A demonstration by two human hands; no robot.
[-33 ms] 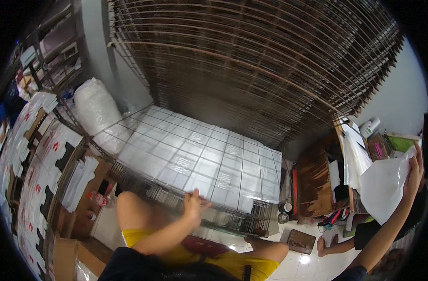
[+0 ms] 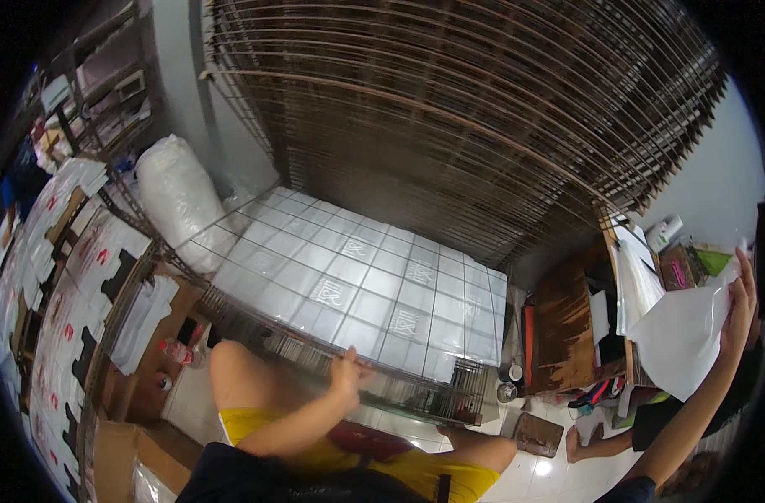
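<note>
My right hand (image 2: 739, 306), raised at the far right, is closed on the edge of a glossy white sheet (image 2: 680, 335) that hangs down in a bent shape. At the front edge of the wire drying rack (image 2: 273, 325) is my left hand (image 2: 346, 379), somewhat blurred, its thumb and fingers apart and nothing seen in them. Whether it touches the wire cannot be made out. Rows of printed white sheets (image 2: 315, 323) lie under the grid of the rack. Above them, many wire tiers (image 2: 449, 109) stand tilted up toward the back.
A wrapped white roll (image 2: 180, 201) leans behind the rack's left end. Stacks of white cut pieces (image 2: 93, 293) fill the left, above an open cardboard box (image 2: 118, 453). On the right is a worn wooden cabinet (image 2: 558, 327) with papers. Another person's foot (image 2: 577, 444) is on the tiled floor.
My left hand sits very slightly lower. The white sheet in my right hand has shifted a little to the left. The whole view has moved slightly.
</note>
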